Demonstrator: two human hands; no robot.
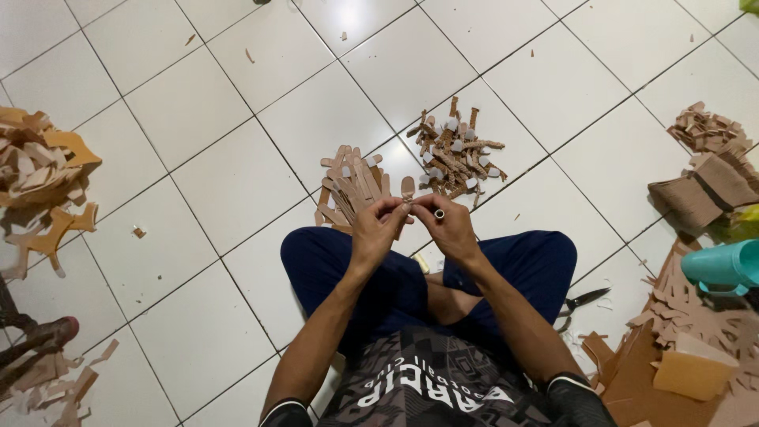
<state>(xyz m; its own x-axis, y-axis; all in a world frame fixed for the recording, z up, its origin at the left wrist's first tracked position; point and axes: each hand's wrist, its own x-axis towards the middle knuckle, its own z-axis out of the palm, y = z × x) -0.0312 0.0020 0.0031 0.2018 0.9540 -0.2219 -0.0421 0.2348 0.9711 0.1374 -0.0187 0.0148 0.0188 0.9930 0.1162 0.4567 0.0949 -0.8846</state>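
My left hand (378,224) is raised over my crossed legs, fingers curled in and pinching a small tan strap piece (407,190) whose rounded end stands up just above my fingertips; my right hand (448,225) meets it from the other side, thumb and fingers pressed together on the same piece, a small ring-like bit showing at the knuckles that I cannot make out clearly; the two hands touch over my knees, above the white tiled floor (205,119).

Just beyond my left hand lies a pile of flat tan strips (352,186), fanned out on the tile; beside it, further off and to the right, sits a heap of brown pieces with pale tips (455,154), tangled together; my dark blue trousers (522,265) frame the space beneath the hands.

By my right knee a pair of scissors (585,300) rests on the floor, blades toward the cardboard scraps (672,348) spread at the right edge; a tan block (692,372) sits on those scraps, and a teal plastic container (723,267) lies above them; further up the right side are a folded brown bundle (700,194) and a stack of small cut pieces (708,126).

Well apart on the left edge a mound of orange-tan offcuts (39,170) spills over the tiles; small crumbs of the same material dot the floor.
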